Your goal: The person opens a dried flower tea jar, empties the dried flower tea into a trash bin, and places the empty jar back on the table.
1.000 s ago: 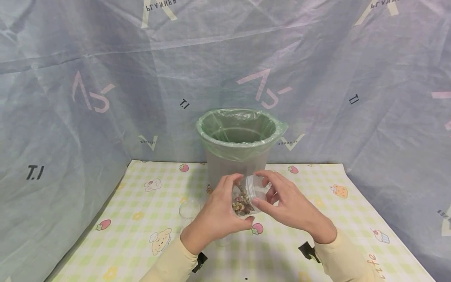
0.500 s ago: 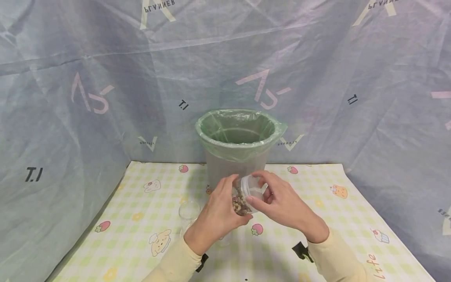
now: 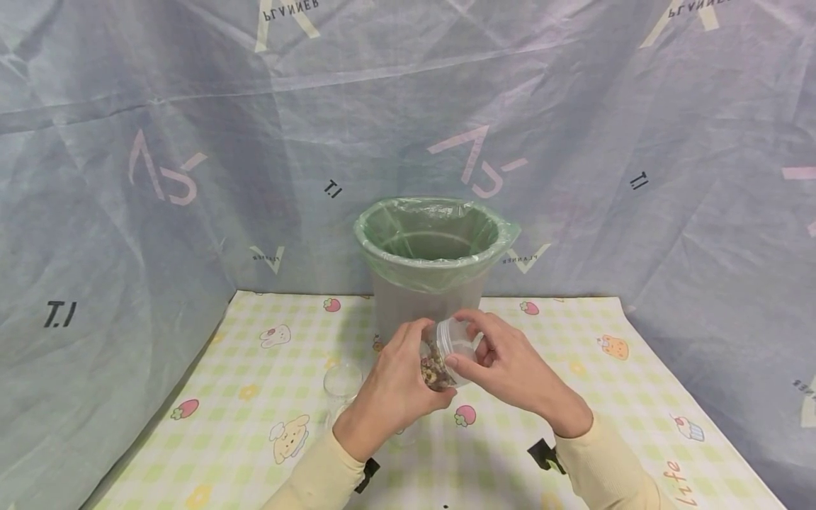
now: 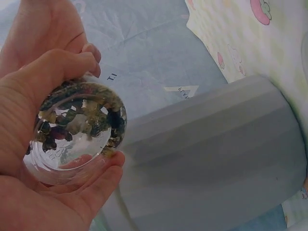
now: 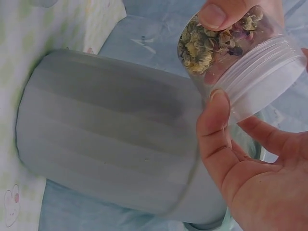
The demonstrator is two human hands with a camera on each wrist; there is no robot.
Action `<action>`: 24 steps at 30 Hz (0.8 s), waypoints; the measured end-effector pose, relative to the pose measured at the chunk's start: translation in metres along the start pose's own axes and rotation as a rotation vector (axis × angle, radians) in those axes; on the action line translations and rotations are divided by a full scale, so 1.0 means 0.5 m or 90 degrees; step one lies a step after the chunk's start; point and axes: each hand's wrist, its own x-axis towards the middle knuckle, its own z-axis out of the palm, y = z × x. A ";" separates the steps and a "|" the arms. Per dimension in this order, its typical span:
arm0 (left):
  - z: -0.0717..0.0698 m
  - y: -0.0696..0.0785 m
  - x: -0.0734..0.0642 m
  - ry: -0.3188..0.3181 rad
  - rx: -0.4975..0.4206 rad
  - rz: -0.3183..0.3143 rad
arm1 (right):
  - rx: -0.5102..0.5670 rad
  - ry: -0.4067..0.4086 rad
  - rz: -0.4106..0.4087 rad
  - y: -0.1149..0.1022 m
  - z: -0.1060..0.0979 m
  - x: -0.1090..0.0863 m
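Tilted on its side between both hands is a clear jar [image 3: 432,370] of dried flower buds, seen from its base in the left wrist view. My left hand [image 3: 390,389] grips the jar's body, fingers on the far side and thumb below. My right hand [image 3: 518,372] holds the clear ribbed lid [image 3: 457,347] between thumb and fingers at the jar's right end. Yellowish and dark purple buds [image 5: 207,50] lie along the jar's wall in the right wrist view. The left palm hides part of the jar in the head view.
A grey bin [image 3: 414,304] with a green plastic liner [image 3: 440,275] stands just behind the hands. Left of the left wrist is a clear round container [image 3: 342,382], partly hidden by the arm. A printed checked cloth [image 3: 255,375] covers the table; grey-blue fabric [image 3: 287,156] hangs around it.
The right hand and the lid have shifted slightly left, and the left hand has turned a little with the jar. Over the last half second both hands are almost still.
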 end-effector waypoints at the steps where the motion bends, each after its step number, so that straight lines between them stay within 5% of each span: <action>1: 0.000 0.000 0.000 -0.002 0.000 0.000 | 0.002 0.000 -0.002 0.002 0.000 -0.001; 9: 0.003 -0.005 0.003 -0.023 0.011 0.007 | 0.017 -0.010 -0.012 0.016 0.004 -0.004; 17: 0.001 -0.017 0.006 -0.080 -0.045 -0.019 | 0.002 0.000 -0.113 0.032 0.009 -0.006; 24: -0.002 -0.021 0.006 -0.077 -0.023 -0.009 | 0.037 -0.029 -0.101 0.039 0.013 -0.003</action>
